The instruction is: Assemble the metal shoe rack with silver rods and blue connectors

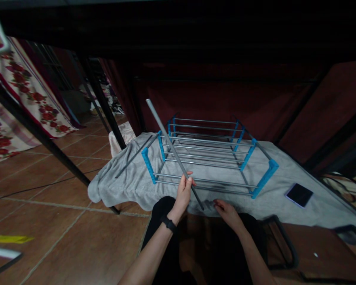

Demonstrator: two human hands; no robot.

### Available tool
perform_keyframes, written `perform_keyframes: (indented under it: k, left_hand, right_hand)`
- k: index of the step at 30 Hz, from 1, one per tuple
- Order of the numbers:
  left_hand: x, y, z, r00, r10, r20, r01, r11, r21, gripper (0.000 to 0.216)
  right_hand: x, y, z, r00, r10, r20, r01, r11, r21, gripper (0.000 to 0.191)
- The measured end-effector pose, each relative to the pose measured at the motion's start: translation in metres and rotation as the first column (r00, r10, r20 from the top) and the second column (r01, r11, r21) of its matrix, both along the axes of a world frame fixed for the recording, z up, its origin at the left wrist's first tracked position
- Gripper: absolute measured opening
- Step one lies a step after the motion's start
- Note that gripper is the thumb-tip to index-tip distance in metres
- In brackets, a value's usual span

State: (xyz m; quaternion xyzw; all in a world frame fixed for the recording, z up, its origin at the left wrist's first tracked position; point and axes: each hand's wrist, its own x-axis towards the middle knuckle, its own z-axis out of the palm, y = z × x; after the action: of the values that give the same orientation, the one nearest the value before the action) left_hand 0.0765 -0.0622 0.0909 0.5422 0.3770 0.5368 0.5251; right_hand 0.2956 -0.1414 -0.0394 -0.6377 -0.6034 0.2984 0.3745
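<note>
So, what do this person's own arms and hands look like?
The left hand has a black band, perhaps a watch, at its wrist; the right hand has none. Both are ungloved, and the forearms show no sleeves.

I grip a grey tube point(167, 138) aslant in my left hand point(183, 193); my right hand point(228, 214) is near its lower end. A blue-jointed rack point(248, 155) stands on the grey blanket point(109, 186), between a loose rod point(133, 157) and a dark-screened device point(299, 195).

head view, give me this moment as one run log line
left hand: gripping grey tube, tilted | right hand: near tube's lower end, not touching | blue-and-metal rack: on grey blanket
</note>
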Motion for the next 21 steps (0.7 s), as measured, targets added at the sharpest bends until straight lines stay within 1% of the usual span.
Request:
perform_keyframes:
  k: [3,8,16,21]
  left_hand:
    - [0.004,-0.002,0.003,0.999,-0.011,-0.053,0.013,1.000,0.022,0.035]
    - [0.010,-0.005,0.003,0.995,-0.043,-0.086,0.046,0.998,0.036,0.035]
    - [0.020,-0.006,-0.003,0.986,-0.104,-0.126,0.112,0.992,0.052,0.037]
    - [0.027,-0.009,-0.009,0.979,-0.135,-0.155,0.147,0.987,0.072,0.035]
  right_hand:
    - [-0.002,-0.001,0.004,0.999,-0.036,-0.032,0.038,0.998,0.050,0.035]
    - [-0.003,-0.002,0.013,0.991,-0.090,-0.098,0.100,0.990,0.101,0.035]
    - [-0.001,0.000,0.027,0.951,-0.121,-0.283,0.149,0.986,0.079,0.044]
    - [0.002,0.001,0.040,0.880,-0.158,-0.447,0.200,0.979,0.046,0.045]
